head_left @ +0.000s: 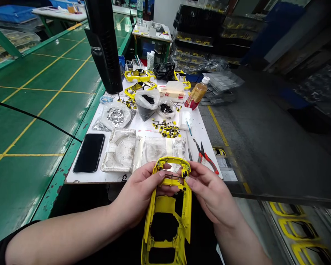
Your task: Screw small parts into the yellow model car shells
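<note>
Between my hands is a yellow plastic model-car body shell (149, 224), its inner side up and its far end over the table's near edge. My left hand (142, 186) is closed around the shell's left side, thumb on the rim near the far end. On the opposite side, my right hand (211, 187) grips the rim, its thumb beside a small black part (184, 173) in the far right corner. A thin black rod (173, 176) spans the far opening between my two thumbs; I cannot tell which fingers hold it. Some fingertips are hidden beneath the shell.
Foam blocks (118, 151), a phone (89, 152) and red-handled pliers (206, 160) lie ahead. Behind are bags of silver pieces (116, 116) and black pieces (147, 100), small yellow-black parts (167, 129) and a bottle (197, 94). An electric screwdriver (106, 55) hangs at left.
</note>
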Motion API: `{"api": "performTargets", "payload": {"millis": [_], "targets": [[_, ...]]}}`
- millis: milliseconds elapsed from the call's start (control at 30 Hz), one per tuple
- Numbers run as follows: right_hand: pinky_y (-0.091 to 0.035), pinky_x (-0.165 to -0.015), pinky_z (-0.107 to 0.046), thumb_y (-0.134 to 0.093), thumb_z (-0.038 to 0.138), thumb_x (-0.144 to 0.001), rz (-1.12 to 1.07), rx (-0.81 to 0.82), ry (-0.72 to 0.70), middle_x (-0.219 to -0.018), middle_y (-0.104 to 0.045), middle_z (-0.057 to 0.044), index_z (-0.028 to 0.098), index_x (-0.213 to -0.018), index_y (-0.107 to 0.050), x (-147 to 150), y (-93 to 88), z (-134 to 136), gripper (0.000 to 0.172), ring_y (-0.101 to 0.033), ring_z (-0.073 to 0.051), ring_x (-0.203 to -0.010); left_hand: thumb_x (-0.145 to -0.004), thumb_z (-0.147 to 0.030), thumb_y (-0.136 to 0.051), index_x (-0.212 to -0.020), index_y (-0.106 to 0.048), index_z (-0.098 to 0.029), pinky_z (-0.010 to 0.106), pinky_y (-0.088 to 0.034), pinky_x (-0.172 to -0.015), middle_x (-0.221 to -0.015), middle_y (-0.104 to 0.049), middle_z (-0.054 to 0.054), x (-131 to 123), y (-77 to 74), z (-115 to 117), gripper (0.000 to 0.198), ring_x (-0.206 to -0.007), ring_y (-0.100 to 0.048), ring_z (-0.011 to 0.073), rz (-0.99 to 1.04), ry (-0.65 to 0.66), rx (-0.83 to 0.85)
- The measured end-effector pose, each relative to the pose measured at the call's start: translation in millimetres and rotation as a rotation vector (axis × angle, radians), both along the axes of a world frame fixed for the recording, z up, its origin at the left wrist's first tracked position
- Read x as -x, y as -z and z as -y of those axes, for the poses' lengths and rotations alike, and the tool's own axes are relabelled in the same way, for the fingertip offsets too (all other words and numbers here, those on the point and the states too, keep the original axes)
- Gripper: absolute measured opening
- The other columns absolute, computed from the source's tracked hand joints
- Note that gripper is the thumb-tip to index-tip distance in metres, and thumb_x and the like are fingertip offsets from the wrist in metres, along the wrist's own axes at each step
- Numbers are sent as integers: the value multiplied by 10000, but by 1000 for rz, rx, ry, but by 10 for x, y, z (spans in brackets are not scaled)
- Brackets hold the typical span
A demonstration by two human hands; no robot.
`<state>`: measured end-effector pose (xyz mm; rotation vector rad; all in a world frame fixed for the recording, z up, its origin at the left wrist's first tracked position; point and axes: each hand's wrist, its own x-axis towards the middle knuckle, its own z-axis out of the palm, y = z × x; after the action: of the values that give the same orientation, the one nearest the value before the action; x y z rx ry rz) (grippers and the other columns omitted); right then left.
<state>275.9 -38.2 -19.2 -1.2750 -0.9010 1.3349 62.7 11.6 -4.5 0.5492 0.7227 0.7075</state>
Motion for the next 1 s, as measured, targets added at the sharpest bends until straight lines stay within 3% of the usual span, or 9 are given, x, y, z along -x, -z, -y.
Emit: {"api": "performTargets", "payload": {"millis": [100, 267, 400, 600, 767, 1000], "targets": [[-646, -1008, -370, -1024, 442, -825, -220, 103, 79, -1194, -852, -65, 251, -1230, -820, 118, 55, -9, 492, -785, -230, -1086, -974, -379, -880, -1200, -842, -158, 372, -700, -926, -1214, -865, 148, 2, -31, -1, 318, -968, -852, 260, 3, -12, 10], [-655, -891, -311, -1087, 383, -739, -385, 156, 180, -1041, -850, -21, 250, -1119, -824, 268, 33, -36, 481, -781, -178, -930, -962, -334, -897, -1167, -857, -156, 363, -721, -904, -1278, -849, 151, 11, -84, 10, 274, -1081, -836, 284, -10, -58, 87], [-658, -871, -295, -1095, 367, -727, -434, 155, 244, -1048, -848, -12, 256, -1101, -820, 336, 48, -33, 478, -784, -167, -919, -921, -301, -941, -1156, -845, -146, 332, -727, -893, -1267, -849, 145, 9, -93, 21, 297, -1051, -836, 254, -41, -110, 115], [-671, -916, -287, -1071, 322, -765, -491, 137, 278, -1113, -857, -24, 273, -1154, -839, 381, 55, 40, 455, -803, -164, -976, -855, -171, -973, -1220, -793, -175, 266, -738, -738, -1167, -850, 88, 9, -77, 18, 406, -878, -825, 182, -85, -193, 140], [-672, -956, -296, -1054, 317, -778, -503, 158, 282, -1178, -857, -35, 279, -1186, -839, 391, 56, 58, 463, -810, -182, -1048, -880, -204, -962, -1215, -796, -163, 247, -739, -731, -1179, -845, 94, 10, -74, 32, 376, -841, -815, 160, -110, -184, 136], [-687, -905, -305, -1040, 305, -780, -495, 155, 324, -1172, -842, -28, 268, -1179, -824, 434, 72, 15, 455, -803, -192, -1007, -838, -226, -994, -1218, -803, -180, 224, -729, -698, -1187, -843, 74, -15, -104, 43, 428, -765, -788, 126, -121, -217, 131]]}}
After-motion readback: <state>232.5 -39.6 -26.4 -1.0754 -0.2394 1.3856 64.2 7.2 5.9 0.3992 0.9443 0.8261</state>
